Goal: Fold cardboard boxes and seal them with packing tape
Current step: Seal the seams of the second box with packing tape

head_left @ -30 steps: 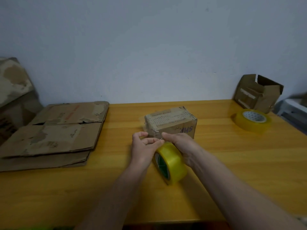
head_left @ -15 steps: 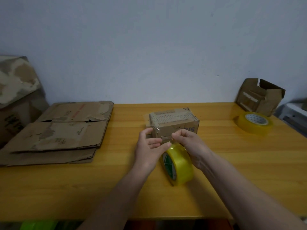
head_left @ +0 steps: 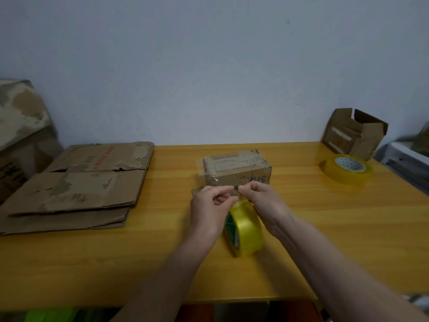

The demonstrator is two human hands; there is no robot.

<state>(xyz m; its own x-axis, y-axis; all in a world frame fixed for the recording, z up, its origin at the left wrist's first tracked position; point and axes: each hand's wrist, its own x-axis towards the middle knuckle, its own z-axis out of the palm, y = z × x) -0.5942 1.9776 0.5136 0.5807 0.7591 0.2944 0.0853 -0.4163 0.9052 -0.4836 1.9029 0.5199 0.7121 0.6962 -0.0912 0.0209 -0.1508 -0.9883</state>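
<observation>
A small folded cardboard box (head_left: 236,169) stands in the middle of the yellow wooden table (head_left: 325,217), with clear tape sticking out past its left end. Just in front of it a yellow tape roll (head_left: 247,228) stands on edge. My left hand (head_left: 210,205) and my right hand (head_left: 262,201) meet above the roll, fingertips almost touching. Both pinch the clear strip of tape that runs from the roll up to the box's front face. The strip itself is barely visible.
A stack of flattened cardboard boxes (head_left: 76,187) lies at the left. A second tape roll (head_left: 347,168) lies flat at the right, with an open cardboard box (head_left: 355,133) behind it against the wall. More cardboard (head_left: 21,126) leans at the far left.
Both hands have stayed at the tape between roll and box; the left hand's fingers have curled in and its pinch has closed up to the right hand's fingertips.
</observation>
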